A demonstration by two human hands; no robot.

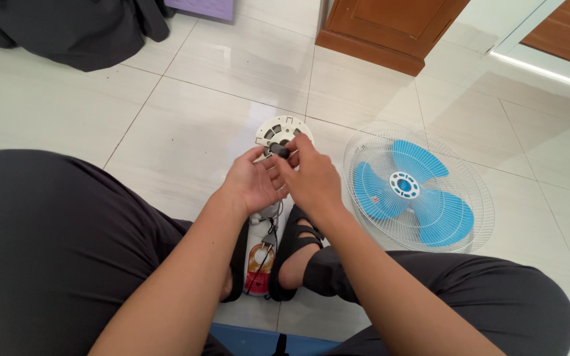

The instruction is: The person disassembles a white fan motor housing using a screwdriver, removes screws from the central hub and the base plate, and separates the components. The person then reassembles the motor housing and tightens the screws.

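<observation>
Your right hand (311,181) pinches one black knob (280,152) at the fan motor (284,132); your left hand (253,186), half-open, cradles it. One blue blade (411,192) lies right of your hands.

One fan motor (283,134), one wire grille (479,198) (three blue blades (410,191)), two hands (255,181)

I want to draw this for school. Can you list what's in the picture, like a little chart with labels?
Left hand: cupped beside the fan motor
Right hand: fingertips pinch a small black knob at the motor's front
Fan motor: white, round, held up above the feet
Blue blade: lies in a white wire grille, to the right
Floor: shiny pale tiles
Person: sitting, dark trousers, black sandals
</observation>
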